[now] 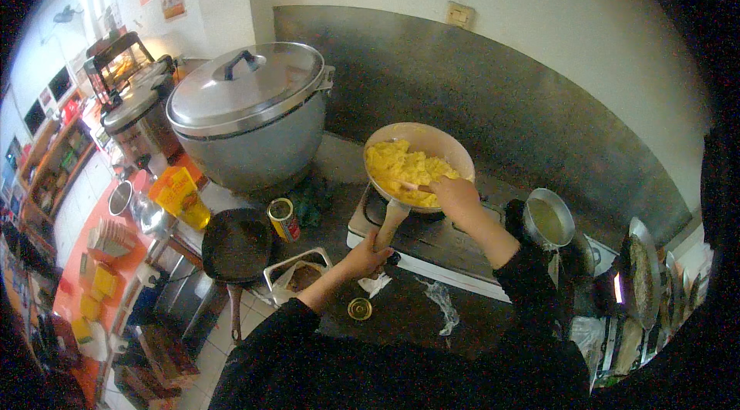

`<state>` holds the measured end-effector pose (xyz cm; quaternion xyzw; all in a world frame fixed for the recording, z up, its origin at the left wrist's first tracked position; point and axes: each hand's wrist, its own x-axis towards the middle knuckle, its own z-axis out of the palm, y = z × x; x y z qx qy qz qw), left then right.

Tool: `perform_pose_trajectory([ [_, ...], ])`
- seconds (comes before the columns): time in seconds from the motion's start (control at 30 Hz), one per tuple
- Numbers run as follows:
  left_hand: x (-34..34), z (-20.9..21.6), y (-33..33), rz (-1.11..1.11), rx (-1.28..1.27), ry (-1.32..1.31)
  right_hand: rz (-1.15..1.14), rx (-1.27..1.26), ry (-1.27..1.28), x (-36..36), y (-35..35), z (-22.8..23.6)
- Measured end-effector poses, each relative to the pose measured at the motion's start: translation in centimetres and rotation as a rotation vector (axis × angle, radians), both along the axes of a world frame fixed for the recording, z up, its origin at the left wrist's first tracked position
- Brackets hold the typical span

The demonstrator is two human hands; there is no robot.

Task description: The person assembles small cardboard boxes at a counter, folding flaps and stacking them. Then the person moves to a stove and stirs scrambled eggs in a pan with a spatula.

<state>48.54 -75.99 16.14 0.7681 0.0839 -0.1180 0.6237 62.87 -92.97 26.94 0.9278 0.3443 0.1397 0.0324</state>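
While the left hand (364, 260) clenches the pan handle (391, 223), which runs from the stove's (432, 244) near edge up to the pan (418, 167), the right hand (456, 198) grips a spatula (412, 186) over the pan's near rim, its blade lying leftward in the scrambled egg (405, 163).

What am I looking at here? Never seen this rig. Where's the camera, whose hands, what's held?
No machine: one fisheye camera on a person's head looks down at their own bare hands, so straight edges bend. The left hand grips the handle of a pale frying pan of yellow scrambled egg on a stove. The right hand holds a utensil in the egg. Nearby: a large lidded metal pot, an empty dark skillet, a can and a small saucepan.
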Motion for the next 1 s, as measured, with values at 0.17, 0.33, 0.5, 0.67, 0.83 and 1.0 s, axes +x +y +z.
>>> perform_pose_trajectory([
  [0.17, 0.7, -2.8, 0.8, -0.054, -0.118, -0.052, -0.079, -0.218, -0.067, 3.1, -1.0, 3.4],
  [0.33, 0.0, -0.7, 0.3, 0.01, -0.166, -0.041, -0.118, -0.053, -0.134, 2.9, -0.1, 4.4],
  [0.5, 1.4, -2.2, 0.4, -0.037, -0.28, 0.017, -0.106, 0.033, -0.216, 6.3, -1.0, -1.6],
  [0.67, 0.0, 0.3, 0.0, -0.004, -0.186, -0.015, -0.058, -0.161, -0.173, 4.6, -1.5, 5.3],
  [0.83, 0.6, -2.6, 0.1, 0.004, -0.076, -0.155, 0.154, -0.324, -0.143, 1.7, 1.3, 3.4],
  [1.0, 0.3, -1.3, 0.1, 0.022, -0.081, -0.172, 0.092, -0.034, -0.14, 2.6, 5.4, -3.1],
])
